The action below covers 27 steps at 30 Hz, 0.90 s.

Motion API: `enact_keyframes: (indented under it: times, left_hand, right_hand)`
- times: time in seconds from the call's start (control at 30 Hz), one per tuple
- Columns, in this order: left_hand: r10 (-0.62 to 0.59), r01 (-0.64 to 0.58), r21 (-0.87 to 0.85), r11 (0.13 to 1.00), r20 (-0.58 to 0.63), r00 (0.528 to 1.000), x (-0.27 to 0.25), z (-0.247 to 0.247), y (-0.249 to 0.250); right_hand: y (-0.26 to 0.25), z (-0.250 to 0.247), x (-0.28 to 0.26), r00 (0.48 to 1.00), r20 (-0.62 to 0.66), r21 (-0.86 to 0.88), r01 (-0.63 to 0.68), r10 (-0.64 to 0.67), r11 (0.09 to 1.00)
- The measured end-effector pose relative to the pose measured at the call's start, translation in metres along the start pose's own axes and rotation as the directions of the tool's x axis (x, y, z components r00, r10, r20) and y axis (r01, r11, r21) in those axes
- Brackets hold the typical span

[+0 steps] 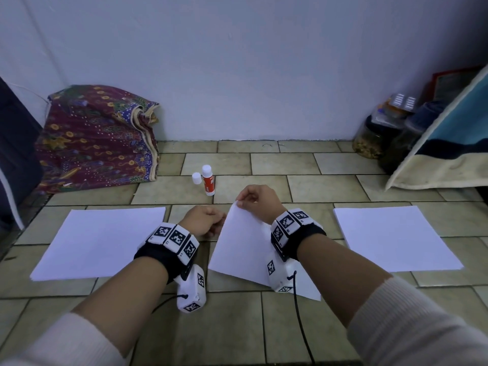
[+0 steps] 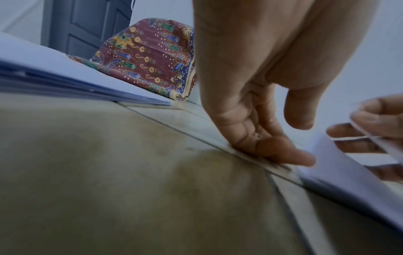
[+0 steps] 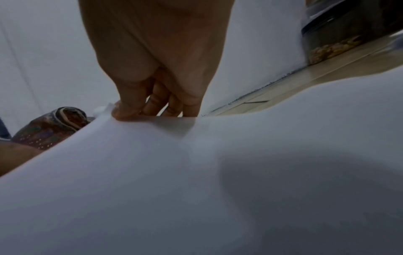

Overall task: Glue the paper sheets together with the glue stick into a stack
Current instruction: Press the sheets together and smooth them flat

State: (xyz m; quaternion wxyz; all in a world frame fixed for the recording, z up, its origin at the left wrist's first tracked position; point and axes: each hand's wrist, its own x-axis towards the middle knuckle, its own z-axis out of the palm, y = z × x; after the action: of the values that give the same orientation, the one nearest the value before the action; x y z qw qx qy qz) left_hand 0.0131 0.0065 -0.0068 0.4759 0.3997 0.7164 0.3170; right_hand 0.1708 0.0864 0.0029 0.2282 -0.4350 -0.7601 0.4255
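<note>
A white paper sheet [image 1: 243,249] lies between my hands on the tiled floor, its far corner raised. My right hand [image 1: 243,202] pinches that corner, and in the right wrist view the fingers [image 3: 152,107] grip the sheet's edge [image 3: 196,172]. My left hand [image 1: 215,223] rests beside the sheet's left edge. In the left wrist view one of its fingertips [image 2: 283,155] presses the floor right at the sheet [image 2: 348,181]. The glue stick [image 1: 208,180], white with a red label, stands upright beyond my hands, its cap [image 1: 196,178] beside it. One paper stack [image 1: 100,241] lies left, another [image 1: 396,239] right.
A patterned cloth bundle [image 1: 97,138] leans against the wall at the back left, beside a dark door [image 1: 15,154]. Jars [image 1: 375,138] and a hanging blue and cream cloth [image 1: 449,143] fill the back right corner. Cables trail from my wrist cameras over the near floor.
</note>
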Motion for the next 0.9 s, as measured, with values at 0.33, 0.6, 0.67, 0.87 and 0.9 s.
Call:
enact_keyframes:
  times: [0.33, 0.6, 0.67, 0.87, 0.9]
  left_hand:
    - [0.082, -0.036, 0.396, 0.918, -0.098, 0.992, -0.003, 0.002, 0.0]
    - [0.054, -0.008, 0.416, 0.909, -0.098, 0.994, -0.001, -0.003, -0.003]
    - [0.043, -0.005, 0.388, 0.921, -0.089, 0.995, 0.0, -0.003, -0.003]
    - [-0.006, 0.015, 0.223, 0.975, -0.044, 0.999, 0.002, -0.008, -0.007]
    - [-0.008, 0.015, 0.182, 0.983, -0.038, 0.999, 0.003, -0.01, -0.009]
  right_hand:
    - [0.011, -0.015, -0.005, 0.969, -0.239, 0.357, 0.034, 0.056, 0.933]
    - [0.01, -0.07, -0.002, 0.827, -0.505, 0.649, 0.176, 0.247, 0.74]
    - [0.002, -0.08, 0.002, 0.803, -0.558, 0.595, 0.213, 0.208, 0.775]
    - [-0.025, -0.064, 0.003, 0.961, -0.276, 0.172, 0.08, -0.03, 0.982]
    - [-0.025, -0.053, 0.002, 0.981, -0.189, 0.066, 0.05, -0.036, 0.997]
